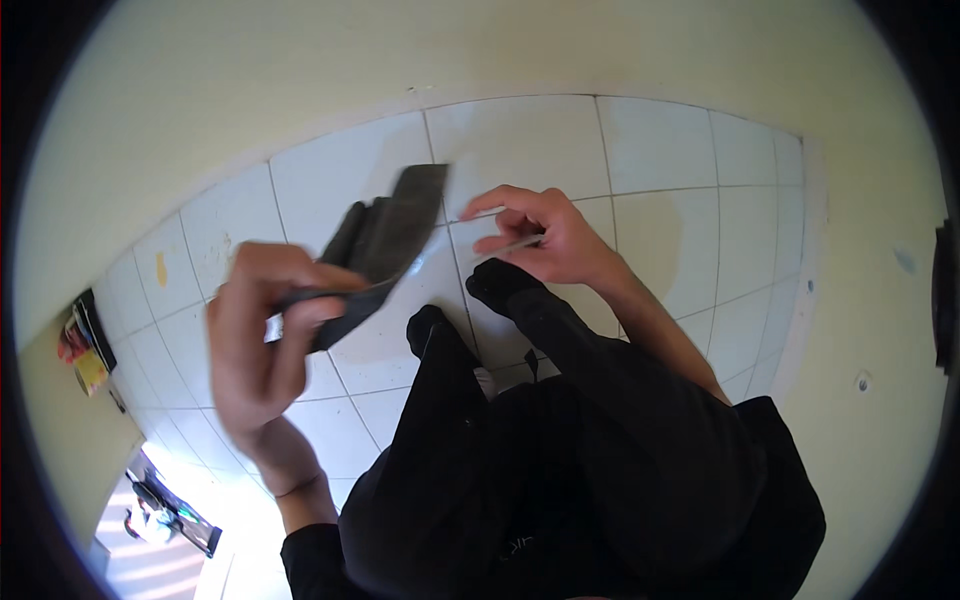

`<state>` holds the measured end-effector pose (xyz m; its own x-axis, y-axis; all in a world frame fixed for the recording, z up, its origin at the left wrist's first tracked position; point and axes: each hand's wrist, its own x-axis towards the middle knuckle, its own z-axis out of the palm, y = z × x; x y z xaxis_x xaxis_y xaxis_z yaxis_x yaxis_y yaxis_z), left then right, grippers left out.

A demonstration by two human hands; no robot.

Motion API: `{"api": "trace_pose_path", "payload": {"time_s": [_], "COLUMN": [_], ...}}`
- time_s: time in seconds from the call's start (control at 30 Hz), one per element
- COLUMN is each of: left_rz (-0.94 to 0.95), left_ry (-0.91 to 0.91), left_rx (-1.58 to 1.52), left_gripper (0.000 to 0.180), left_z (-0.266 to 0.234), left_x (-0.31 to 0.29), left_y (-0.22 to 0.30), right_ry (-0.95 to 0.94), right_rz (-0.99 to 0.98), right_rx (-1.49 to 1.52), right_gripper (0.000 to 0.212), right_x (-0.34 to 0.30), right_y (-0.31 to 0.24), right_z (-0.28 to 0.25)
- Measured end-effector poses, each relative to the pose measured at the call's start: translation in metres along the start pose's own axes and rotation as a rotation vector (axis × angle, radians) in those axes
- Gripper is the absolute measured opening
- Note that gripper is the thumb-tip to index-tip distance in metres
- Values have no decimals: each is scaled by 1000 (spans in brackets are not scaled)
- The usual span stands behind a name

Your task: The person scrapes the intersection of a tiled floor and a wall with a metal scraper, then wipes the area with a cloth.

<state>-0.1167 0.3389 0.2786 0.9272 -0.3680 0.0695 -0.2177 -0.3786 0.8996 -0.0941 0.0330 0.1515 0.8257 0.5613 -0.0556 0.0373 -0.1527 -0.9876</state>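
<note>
A black folding wallet (400,225) hangs unfolded in my left hand (255,330), its lower edge pinched between thumb and fingers. The wallet is tilted, with its far flap pointing up and to the right, and is slightly blurred. To the right, my right hand (560,235) has its fingers curled around a thin pale card (518,245), seen nearly edge-on. A gap separates this hand from the wallet. What the wallet's pockets hold does not show.
White floor tiles (660,240) lie beneath, with cream walls (480,50) around them. My legs in black trousers (560,450) fill the lower middle. At the far left are several colourful items (85,345) by the wall and a bright doorway (150,540).
</note>
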Motion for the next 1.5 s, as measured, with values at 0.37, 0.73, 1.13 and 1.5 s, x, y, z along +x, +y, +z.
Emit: {"api": "trace_pose_path", "payload": {"time_s": [0.37,0.73,1.13,1.5], "left_rz": [111,-209,-404,-484], "left_ry": [-51,-855,274,821], "left_rx": [-898,-208,-1697,-1132], "left_gripper": [20,26,82,62], "left_z": [114,164,200,154], "left_x": [60,51,-41,-69], "left_y": [-22,-71,-135,-116], "right_ry": [477,281,478,361], "right_rz": [80,235,528,435], "right_rx": [-84,43,140,-6], "right_gripper": [31,10,25,27], "right_x": [-96,-161,-151,-125], "right_y": [-9,-41,37,59], "right_z": [-17,-33,-29,-43]}}
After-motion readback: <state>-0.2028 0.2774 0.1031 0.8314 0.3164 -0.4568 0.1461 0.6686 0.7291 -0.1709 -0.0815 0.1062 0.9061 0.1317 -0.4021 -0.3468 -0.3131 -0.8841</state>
